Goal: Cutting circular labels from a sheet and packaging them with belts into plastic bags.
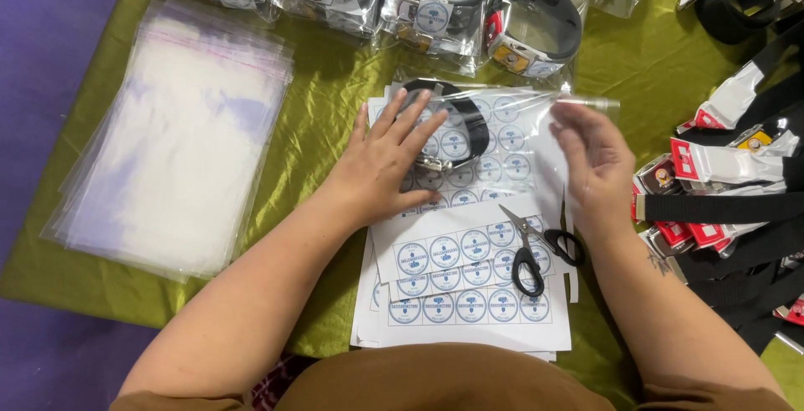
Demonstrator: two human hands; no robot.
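Observation:
My left hand (387, 160) lies flat with fingers spread on a clear plastic bag (511, 139) that holds a coiled black belt (456, 122). My right hand (596, 164) pinches the bag's open flap at its right end, the flap folded over near the top edge. The bag rests on white sheets of round blue-and-white stickers (469, 281). Black-handled scissors (536, 248) lie on the sheets just below my right hand.
A stack of empty clear bags (180, 139) lies at the left on the green cloth (327, 84). Several bagged belts (435, 1) line the far edge. Loose black belts with red-and-white tags (729, 185) are heaped at the right.

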